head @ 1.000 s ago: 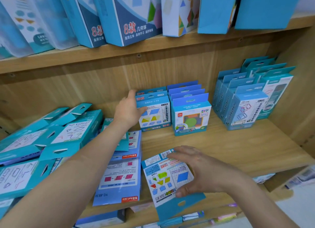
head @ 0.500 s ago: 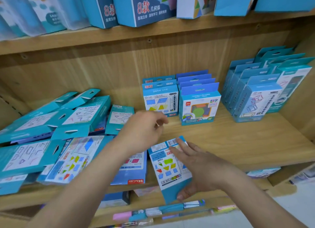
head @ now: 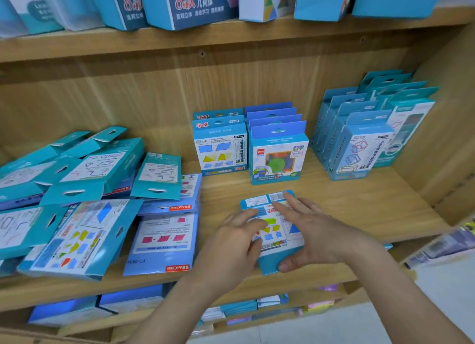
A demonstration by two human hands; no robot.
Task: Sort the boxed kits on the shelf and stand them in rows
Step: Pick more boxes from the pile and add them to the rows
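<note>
Both hands on one small boxed kit [head: 273,230] lying flat near the front edge of the wooden shelf [head: 359,204], printed face up with coloured shapes, its hang-tab end pointing toward the person. Left hand [head: 231,251] grips the kit's left edge, fingers curled over the top face, thumb at the side. Right hand [head: 316,235] clamps the right side, fingers spread flat across the upper part of the face, thumb pressed on the tab end at the bottom. Kit touches the shelf board or sits just above it, cannot tell which.

Behind it, toward the back panel, upright rows: row of quadrilateral-print kits [head: 220,148], touching on its right a row of Deli kits with green circle [head: 279,158]. Well apart to the right, two more standing rows, frame-model kits [head: 359,148] and a row beside them against the side wall [head: 408,127].

Left half of the shelf: messy pile of teal kits [head: 102,163] lying flat and overlapping, plus flat blue YC-883 packs [head: 164,240] just beside the left hand.

Upper shelf holds big geometry boxes [head: 195,4], leaning
</note>
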